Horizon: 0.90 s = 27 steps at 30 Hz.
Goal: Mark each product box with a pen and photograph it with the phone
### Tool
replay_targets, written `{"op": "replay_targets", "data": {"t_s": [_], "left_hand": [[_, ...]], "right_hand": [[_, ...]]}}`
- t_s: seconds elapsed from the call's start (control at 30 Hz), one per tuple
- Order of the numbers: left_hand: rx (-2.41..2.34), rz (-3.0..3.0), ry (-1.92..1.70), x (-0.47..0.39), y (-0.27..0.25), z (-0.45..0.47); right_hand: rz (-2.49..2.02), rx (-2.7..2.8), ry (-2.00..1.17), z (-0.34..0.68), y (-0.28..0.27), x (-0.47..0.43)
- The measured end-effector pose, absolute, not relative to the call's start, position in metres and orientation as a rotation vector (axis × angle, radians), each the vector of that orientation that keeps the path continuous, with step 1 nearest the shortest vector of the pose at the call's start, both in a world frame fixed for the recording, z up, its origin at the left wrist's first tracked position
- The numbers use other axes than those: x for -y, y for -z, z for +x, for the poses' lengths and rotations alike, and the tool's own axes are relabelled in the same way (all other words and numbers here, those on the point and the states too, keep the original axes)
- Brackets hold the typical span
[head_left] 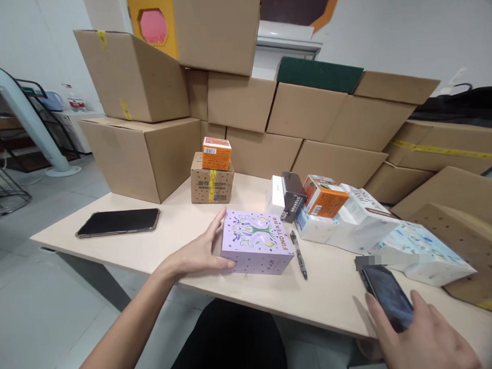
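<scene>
Purple tea box point(257, 243) is sitting near our edge of the table point(330, 289), printed lid up, so let's call that the middle of the clock, with 12 pointing away from us. Our left hand point(198, 255) is on its 9 o'clock end: thumb lying along the near face, fingers reaching around the left side, so that corner is pinched between them. Wrist's pretty straight, and the bare forearm slants in from about 8 o'clock.

Our right hand point(426, 331) is way over at 4 o'clock, palm down and curled, with thumb and index finger on opposite long edges of a blue-screened phone point(387, 295). It's kinda blurry over there, so we honestly can't tell if that phone is resting on the table or a bit above it.

Other stuff around the box: a pen point(298, 255) just beside it at 3, a black phone point(118, 222) between 9 and 10, and a small brown carton point(201, 186) at 11 with an orange box point(216, 154) on top. Around 1 we've got a white box point(276, 195) next to a dark box point(293, 193).
</scene>
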<state>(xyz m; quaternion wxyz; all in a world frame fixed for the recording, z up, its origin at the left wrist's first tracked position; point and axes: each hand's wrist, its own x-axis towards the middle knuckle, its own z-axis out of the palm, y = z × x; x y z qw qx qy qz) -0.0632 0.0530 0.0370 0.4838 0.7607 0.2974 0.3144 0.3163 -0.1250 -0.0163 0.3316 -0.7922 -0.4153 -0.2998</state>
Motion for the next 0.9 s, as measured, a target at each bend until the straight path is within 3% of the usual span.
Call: {"op": "replay_targets", "data": {"t_s": [0.2,0.47,0.67,0.9], "left_hand": [[-0.847,2.053,-0.899,-0.039,-0.043,-0.062],[-0.954,2.86,-1.304,-0.041,-0.064,-0.06],[-0.802,3.212,-1.102,-0.11,-0.061,-0.018],[-0.89,3.105,-0.73,-0.142,-0.068,0.014]], "right_hand": [[-1.867,1.148,0.748,0.269,0.004,0.11],[-1.748,1.117,0.642,0.25,0.01,0.102],[-1.698,1.17,0.618,0.243,0.014,0.098],[-1.63,1.274,0.634,0.243,0.022,0.096]]}}
